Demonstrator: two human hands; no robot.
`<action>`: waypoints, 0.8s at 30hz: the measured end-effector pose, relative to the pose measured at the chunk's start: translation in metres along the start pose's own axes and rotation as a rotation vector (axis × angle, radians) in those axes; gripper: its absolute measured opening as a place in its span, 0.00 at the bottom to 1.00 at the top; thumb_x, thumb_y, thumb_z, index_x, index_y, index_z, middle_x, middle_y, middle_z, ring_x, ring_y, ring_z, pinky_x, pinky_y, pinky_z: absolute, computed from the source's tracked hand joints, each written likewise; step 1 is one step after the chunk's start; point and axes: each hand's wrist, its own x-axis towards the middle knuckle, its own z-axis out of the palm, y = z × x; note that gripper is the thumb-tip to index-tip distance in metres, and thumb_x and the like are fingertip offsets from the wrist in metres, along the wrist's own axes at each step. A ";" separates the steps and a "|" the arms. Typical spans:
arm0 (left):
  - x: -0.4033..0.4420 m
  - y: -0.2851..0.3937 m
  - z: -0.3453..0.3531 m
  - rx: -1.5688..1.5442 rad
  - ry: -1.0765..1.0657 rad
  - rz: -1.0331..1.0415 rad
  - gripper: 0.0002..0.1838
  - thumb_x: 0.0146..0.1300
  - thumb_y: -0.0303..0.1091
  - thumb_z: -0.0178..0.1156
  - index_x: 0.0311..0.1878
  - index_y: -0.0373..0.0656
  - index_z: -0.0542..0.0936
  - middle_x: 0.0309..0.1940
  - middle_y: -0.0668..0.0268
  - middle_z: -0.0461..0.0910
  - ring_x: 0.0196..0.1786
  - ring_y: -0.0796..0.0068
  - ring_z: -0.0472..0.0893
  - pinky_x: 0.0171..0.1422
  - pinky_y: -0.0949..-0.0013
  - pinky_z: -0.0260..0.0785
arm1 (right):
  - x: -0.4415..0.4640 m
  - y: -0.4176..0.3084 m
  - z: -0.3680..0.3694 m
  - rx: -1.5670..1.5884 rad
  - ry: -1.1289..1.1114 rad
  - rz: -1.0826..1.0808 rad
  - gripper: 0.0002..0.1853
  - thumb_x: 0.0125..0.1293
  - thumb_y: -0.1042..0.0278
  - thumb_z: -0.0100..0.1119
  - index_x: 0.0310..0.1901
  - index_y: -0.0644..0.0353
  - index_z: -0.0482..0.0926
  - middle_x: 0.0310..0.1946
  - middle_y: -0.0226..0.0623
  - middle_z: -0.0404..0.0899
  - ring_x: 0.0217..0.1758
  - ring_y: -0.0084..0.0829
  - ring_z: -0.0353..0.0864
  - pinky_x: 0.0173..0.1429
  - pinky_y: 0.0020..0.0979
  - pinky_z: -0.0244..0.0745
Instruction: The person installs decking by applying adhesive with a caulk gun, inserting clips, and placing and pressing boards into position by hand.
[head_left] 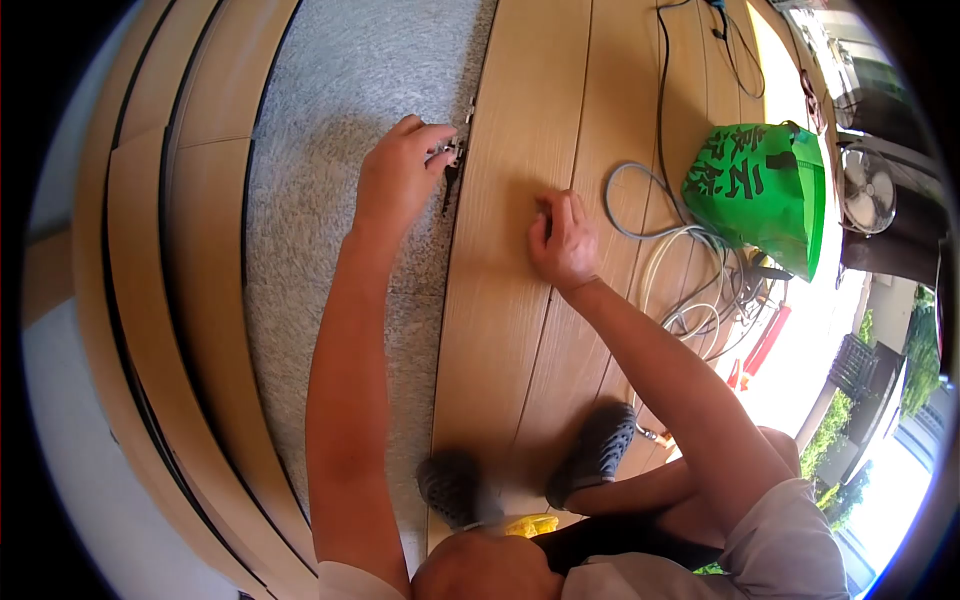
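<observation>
- At 11 o'clock, the left hand (402, 168) is pinching a metal piece (450, 153).
- At 2 o'clock, the right hand (568, 243) is making a loose fist; I can't tell if it's empty.

A green bag (808, 215) with dark lettering is resting near a fan (868, 190). Beside the bag, a tangle of hoses (725, 265) is sprawling. A red object (768, 340) is lying close by. A yellow item (533, 525) is lying well apart; greenery (922, 350) is showing outside.
</observation>
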 end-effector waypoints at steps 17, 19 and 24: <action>0.014 -0.023 0.007 0.119 -0.138 0.232 0.18 0.54 0.30 0.71 0.50 0.43 0.84 0.37 0.64 0.78 0.44 0.61 0.78 0.50 0.61 0.73 | 0.001 -0.002 0.001 0.013 0.014 -0.019 0.13 0.54 0.81 0.54 0.43 0.62 0.76 0.34 0.45 0.75 0.38 0.47 0.76 0.40 0.43 0.73; 0.014 -0.024 0.007 0.131 -0.137 0.245 0.18 0.54 0.30 0.70 0.50 0.44 0.84 0.37 0.64 0.78 0.44 0.60 0.78 0.51 0.61 0.73 | 0.001 -0.003 0.001 0.015 0.016 -0.021 0.13 0.54 0.81 0.54 0.43 0.63 0.76 0.34 0.45 0.75 0.37 0.47 0.76 0.40 0.43 0.73; 0.015 -0.020 0.008 0.152 -0.160 0.241 0.17 0.54 0.30 0.70 0.49 0.45 0.84 0.37 0.64 0.78 0.45 0.61 0.78 0.52 0.60 0.74 | 0.002 -0.004 0.000 0.005 0.011 -0.015 0.13 0.54 0.81 0.54 0.44 0.63 0.76 0.33 0.45 0.75 0.37 0.47 0.76 0.41 0.43 0.72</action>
